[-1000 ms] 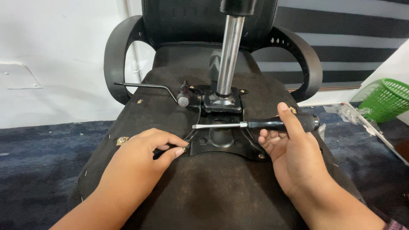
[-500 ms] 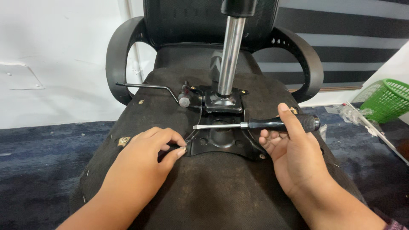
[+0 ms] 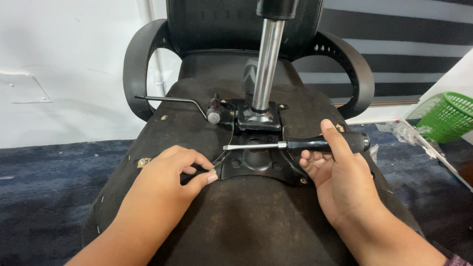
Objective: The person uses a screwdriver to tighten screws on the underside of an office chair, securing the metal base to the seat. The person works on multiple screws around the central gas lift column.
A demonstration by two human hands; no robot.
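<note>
My right hand [image 3: 340, 180] grips a black-handled screwdriver [image 3: 295, 145], lying level, its tip pointing left over the black metal plate [image 3: 256, 165] bolted to the upturned chair seat [image 3: 246, 221]. My left hand [image 3: 165, 180] pinches something small at the plate's left edge; I cannot tell what. A chrome column [image 3: 266, 64] rises behind the plate. A green basket [image 3: 448, 116] stands far right.

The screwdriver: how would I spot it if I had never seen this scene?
Find the upturned office chair seat with the shiny metal column rising from its black mounting plate. Just right of that plate, the right hand holds the screwdriver level. It alone has a ribbed black handle and a thin, flat-tipped silver shaft pointing left.
</note>
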